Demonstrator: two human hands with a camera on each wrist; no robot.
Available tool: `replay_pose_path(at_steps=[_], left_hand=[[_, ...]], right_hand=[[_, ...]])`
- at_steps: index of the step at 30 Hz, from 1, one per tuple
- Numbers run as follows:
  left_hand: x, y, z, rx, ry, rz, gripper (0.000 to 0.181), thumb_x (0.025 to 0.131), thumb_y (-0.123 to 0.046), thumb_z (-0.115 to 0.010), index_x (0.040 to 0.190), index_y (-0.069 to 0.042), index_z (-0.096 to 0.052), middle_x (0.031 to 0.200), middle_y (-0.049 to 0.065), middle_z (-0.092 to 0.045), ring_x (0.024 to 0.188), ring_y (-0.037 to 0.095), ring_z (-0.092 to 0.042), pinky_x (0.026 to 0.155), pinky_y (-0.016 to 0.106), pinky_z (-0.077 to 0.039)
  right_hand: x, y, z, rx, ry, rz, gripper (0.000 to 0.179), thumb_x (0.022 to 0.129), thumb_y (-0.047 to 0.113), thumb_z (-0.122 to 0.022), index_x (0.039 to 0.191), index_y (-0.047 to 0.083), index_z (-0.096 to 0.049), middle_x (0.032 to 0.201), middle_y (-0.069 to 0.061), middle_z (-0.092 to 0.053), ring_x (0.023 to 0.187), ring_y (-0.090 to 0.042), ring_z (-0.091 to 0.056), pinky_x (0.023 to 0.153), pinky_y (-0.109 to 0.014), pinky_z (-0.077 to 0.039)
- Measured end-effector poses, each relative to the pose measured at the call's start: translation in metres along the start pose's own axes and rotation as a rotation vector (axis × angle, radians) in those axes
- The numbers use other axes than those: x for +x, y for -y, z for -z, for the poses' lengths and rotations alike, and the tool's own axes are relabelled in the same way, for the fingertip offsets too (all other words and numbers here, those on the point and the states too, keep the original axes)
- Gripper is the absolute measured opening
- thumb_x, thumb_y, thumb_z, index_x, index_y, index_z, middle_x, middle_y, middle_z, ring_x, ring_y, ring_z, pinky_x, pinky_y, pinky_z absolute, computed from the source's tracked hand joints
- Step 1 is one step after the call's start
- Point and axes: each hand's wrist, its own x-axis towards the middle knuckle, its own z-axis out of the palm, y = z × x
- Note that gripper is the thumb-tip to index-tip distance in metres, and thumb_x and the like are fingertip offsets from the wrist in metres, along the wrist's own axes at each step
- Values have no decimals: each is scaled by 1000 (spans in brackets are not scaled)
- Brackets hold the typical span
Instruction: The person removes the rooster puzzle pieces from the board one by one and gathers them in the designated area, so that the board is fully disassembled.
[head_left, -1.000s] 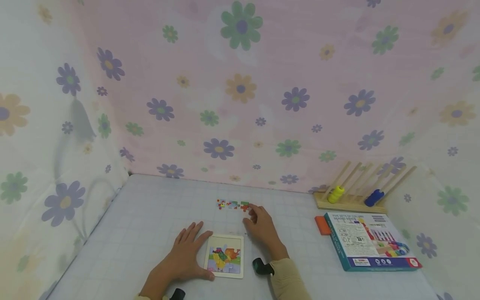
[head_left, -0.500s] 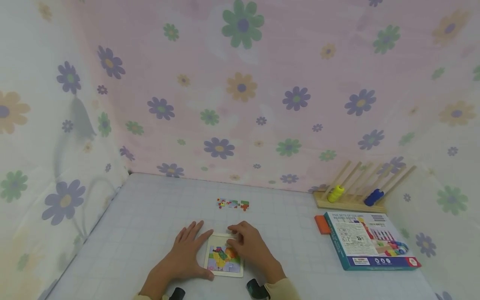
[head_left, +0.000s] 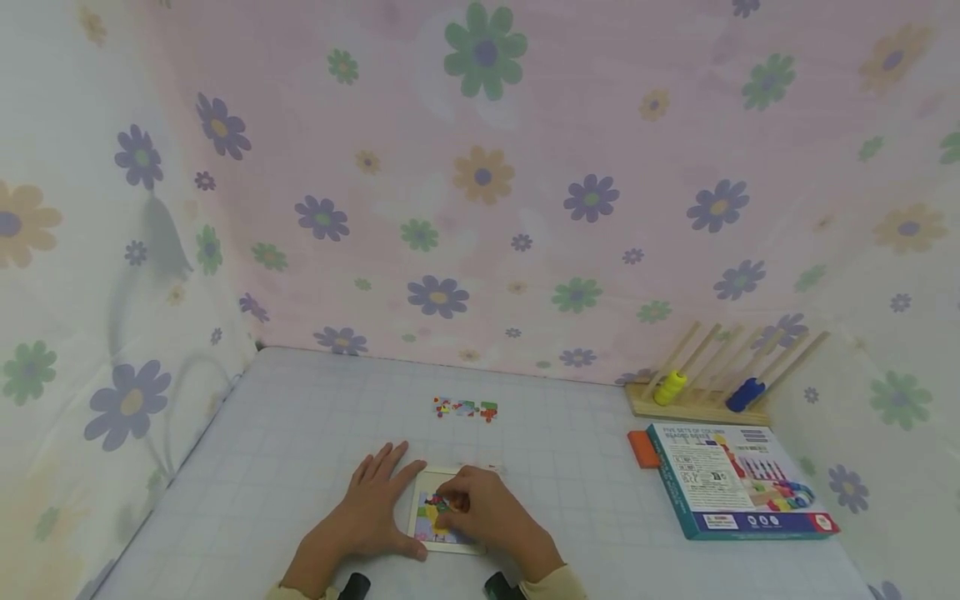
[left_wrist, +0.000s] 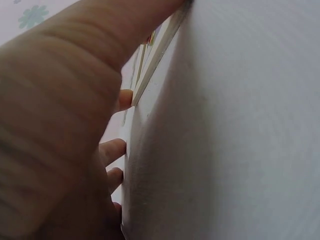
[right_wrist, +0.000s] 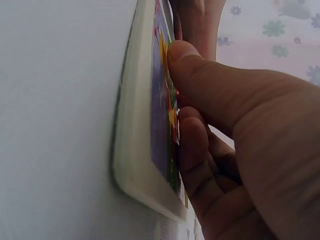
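A small white-framed jigsaw puzzle tray [head_left: 422, 482] lies on the table, its picture showing a colourful rooster. My left hand [head_left: 371, 512] rests along the tray's left side with fingers spread, the thumb at its lower left edge. Over the right half of the picture is my right hand [head_left: 491, 508], thumb and fingers curled down onto it, pinching a puzzle piece [right_wrist: 174, 100]. That hand hides much of the piece and the tray's right side. Farther back, three loose puzzle pieces [head_left: 465, 408] lie in a row.
At the right lies a boxed bead set [head_left: 731, 483] with an orange block [head_left: 642, 450] beside it. Behind them stands a wooden peg rack [head_left: 701, 412] holding yellow beads [head_left: 671, 388] and blue beads [head_left: 747, 395]. Flowered cloth [head_left: 480, 250] surrounds the table.
My right hand has left the row of loose pieces, come back toward me and down over the puzzle picture. The left hand has stayed in place.
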Motion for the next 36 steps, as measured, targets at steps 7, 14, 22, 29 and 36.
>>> replay_pose_path(at_steps=[7,14,22,29,36], left_hand=[[-2,-3,3,-16,7,3,116,55,-70,-90,149,-17,-48,166,22,-26,155,49,-17,122,71,-13],[-2,-4,3,-18,42,31,115,55,-68,-91,150,-18,-48,167,19,-25,156,46,-15,124,70,-11],[-2,-2,3,-27,29,29,115,55,-67,-91,149,-18,-48,167,18,-26,156,45,-15,124,70,-11],[-1,0,2,-25,28,22,115,56,-69,-90,150,-18,-47,167,19,-26,156,46,-15,124,70,-10],[0,4,-1,-35,27,3,116,55,-70,-89,150,-17,-47,167,20,-25,156,47,-15,123,72,-10]], right_hand=[[-2,3,-5,-7,-15,-10,37,78,29,-89,109,11,-77,84,11,-58,71,5,-47,65,-13,-48],[-3,10,-6,-2,-8,-82,38,77,29,-90,106,11,-75,85,13,-54,72,3,-46,66,-14,-46],[0,15,-3,-16,10,-100,37,77,29,-91,103,11,-72,86,11,-54,74,1,-46,68,-15,-45],[3,17,-1,2,20,-119,39,75,27,-92,105,12,-72,87,10,-55,74,1,-47,67,-17,-46],[1,18,0,14,20,-142,36,76,26,-91,105,12,-73,87,11,-56,75,0,-47,68,-17,-46]])
